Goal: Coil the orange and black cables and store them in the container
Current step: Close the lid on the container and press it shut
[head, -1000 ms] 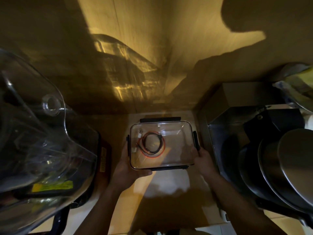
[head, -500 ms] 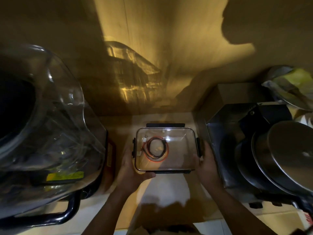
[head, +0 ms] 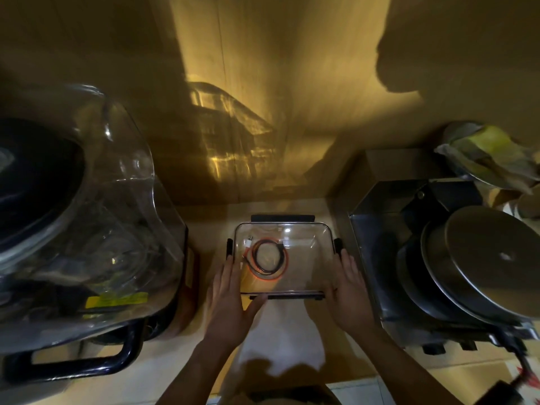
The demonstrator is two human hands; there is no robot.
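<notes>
A clear rectangular container [head: 309, 276] with a clear lid and black clips sits on the shelf against the back wall. Inside, at its left half, lie the coiled orange cable [head: 285, 264] and, within that ring, the coiled black cable [head: 257, 254]. My left hand [head: 230, 299] lies flat at the container's left front corner with fingers straight and the thumb under the front edge. At the right front corner my right hand [head: 346, 290] rests the same way, fingers straight along the side. Neither hand grips it.
A large clear jar on a black-handled appliance [head: 87, 229] fills the left side. A metal box [head: 377, 247] with stacked dark pans and a steel lid [head: 491, 264] stands close on the right. A wooden wall [head: 277, 112] is right behind the container.
The container has moved back onto the shelf and now sits there. Both hands have loosened from gripping its sides to lying flat with straight fingers.
</notes>
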